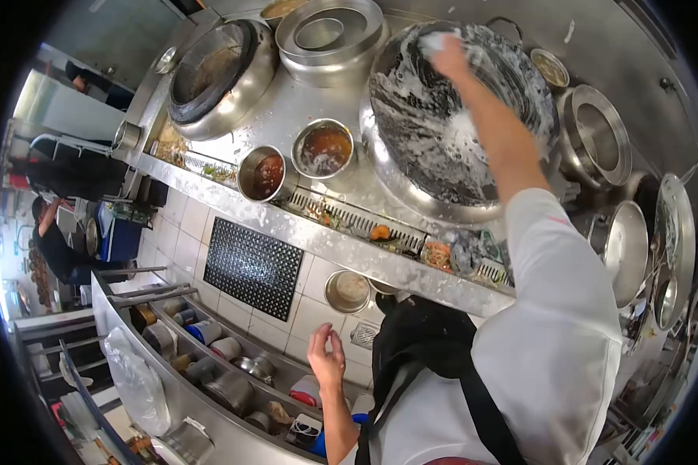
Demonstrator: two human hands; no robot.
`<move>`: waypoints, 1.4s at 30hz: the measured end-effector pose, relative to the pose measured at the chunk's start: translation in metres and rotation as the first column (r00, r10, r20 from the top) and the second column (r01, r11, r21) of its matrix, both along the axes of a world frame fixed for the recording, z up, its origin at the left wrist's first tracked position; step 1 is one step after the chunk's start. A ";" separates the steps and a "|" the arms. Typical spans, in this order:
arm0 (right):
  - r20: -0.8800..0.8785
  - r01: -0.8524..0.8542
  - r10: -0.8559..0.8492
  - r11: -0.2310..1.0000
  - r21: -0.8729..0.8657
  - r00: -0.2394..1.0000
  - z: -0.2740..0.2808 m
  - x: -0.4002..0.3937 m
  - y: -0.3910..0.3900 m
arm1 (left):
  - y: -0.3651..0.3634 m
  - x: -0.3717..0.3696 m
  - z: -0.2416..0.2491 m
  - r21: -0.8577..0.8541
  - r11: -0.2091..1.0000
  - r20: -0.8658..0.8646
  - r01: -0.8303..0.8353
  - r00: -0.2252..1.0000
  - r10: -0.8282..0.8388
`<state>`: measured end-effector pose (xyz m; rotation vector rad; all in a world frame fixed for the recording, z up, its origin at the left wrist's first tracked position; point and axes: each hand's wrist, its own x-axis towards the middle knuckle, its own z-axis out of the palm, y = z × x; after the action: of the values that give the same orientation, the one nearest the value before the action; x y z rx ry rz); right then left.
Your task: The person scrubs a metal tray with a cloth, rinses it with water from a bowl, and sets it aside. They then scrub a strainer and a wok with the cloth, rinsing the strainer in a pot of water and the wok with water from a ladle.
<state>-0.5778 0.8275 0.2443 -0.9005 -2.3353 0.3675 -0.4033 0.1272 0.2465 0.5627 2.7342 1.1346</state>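
A large dark wok (426, 155) covered in white suds sits on the steel range at the upper right. Over its far side, my right hand (448, 58) is closed on a whitish cloth or pad (436, 45), which touches the soapy surface; the hand is slightly blurred. Low in front of my body hangs my left hand (326, 355), fingers loosely curled and apart, holding nothing. Two steel pots with reddish-brown liquid, one (265, 173) at the counter's front and one (323, 149) beside it, stand left of the wok.
Food scraps lie along the drain grate (349, 224) at the range's front edge. Another wok (209, 70) is at the upper left. Pans (627, 252) stand at right. A shelf (233, 364) with containers is behind at lower left. A person (58, 240) is at far left.
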 end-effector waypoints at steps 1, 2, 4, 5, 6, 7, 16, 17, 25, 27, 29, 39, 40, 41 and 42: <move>-0.183 -0.001 0.027 0.990 0.141 0.983 -0.019 -0.032 -0.024 | 0.005 -0.006 0.002 0.019 0.996 -0.028 0.085 0.996 -0.084; -0.164 -0.290 0.260 0.935 -0.204 0.952 0.003 -0.035 -0.054 | 0.013 -0.007 0.013 0.051 0.992 0.033 0.117 0.992 -0.119; -0.308 -0.766 0.703 0.565 -0.306 0.641 0.002 0.005 -0.114 | 0.004 -0.007 0.012 0.068 0.986 0.052 0.155 0.986 -0.158; 0.092 -0.598 0.707 0.654 -0.463 0.701 0.012 0.053 -0.130 | -0.006 -0.008 0.011 0.074 0.983 0.079 0.168 0.982 -0.174; 0.050 -0.731 0.839 0.500 -0.464 0.542 -0.013 0.088 -0.109 | -0.018 -0.009 0.007 0.063 0.989 0.148 0.135 0.979 -0.143; 0.387 -0.642 0.741 0.670 -0.372 0.549 -0.022 0.132 -0.075 | -0.021 -0.011 0.010 0.068 0.985 0.146 0.158 0.975 -0.166; 0.108 -0.255 0.340 0.848 -0.465 0.934 -0.023 0.183 -0.186 | 0.167 -0.057 0.056 0.281 0.623 -0.445 0.730 0.674 -0.590; 0.324 -0.172 0.320 0.896 -0.410 0.891 0.020 0.163 -0.213 | 0.198 -0.055 0.065 0.255 0.581 -0.538 0.773 0.613 -0.579; 0.260 0.446 -0.489 0.870 0.208 0.833 0.154 0.482 -0.227 | 0.231 -0.090 0.073 0.146 0.569 -0.533 0.809 0.549 -0.643; 0.194 0.557 -0.606 0.791 0.252 0.772 0.134 0.559 -0.220 | 0.246 -0.075 0.075 0.058 0.584 -0.533 0.810 0.520 -0.667; 0.468 0.541 -0.604 0.793 0.279 0.645 0.083 0.631 -0.198 | 0.265 -0.061 0.075 0.015 0.532 -0.605 0.847 0.431 -0.669; -0.019 0.873 -0.996 0.063 0.484 0.082 0.182 0.923 -0.104 | 0.322 0.038 0.063 -0.332 0.616 -0.637 0.715 0.311 -0.705; -0.061 0.867 -0.998 -0.027 0.498 0.004 0.161 0.971 -0.087 | 0.325 0.056 0.066 -0.262 0.634 -0.604 0.727 0.388 -0.696; 0.062 0.917 -0.998 0.045 0.397 0.023 0.140 1.024 -0.065 | 0.330 0.074 0.071 -0.267 0.641 -0.606 0.720 0.391 -0.692; 0.181 0.954 -0.982 0.100 0.282 0.049 0.121 1.074 -0.044 | 0.338 0.096 0.078 -0.193 0.623 -0.564 0.758 0.434 -0.703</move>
<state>0.4964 0.7833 0.3657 -2.3871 -1.3133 -0.5507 -0.3073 0.4654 0.3243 2.2023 2.2695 0.8985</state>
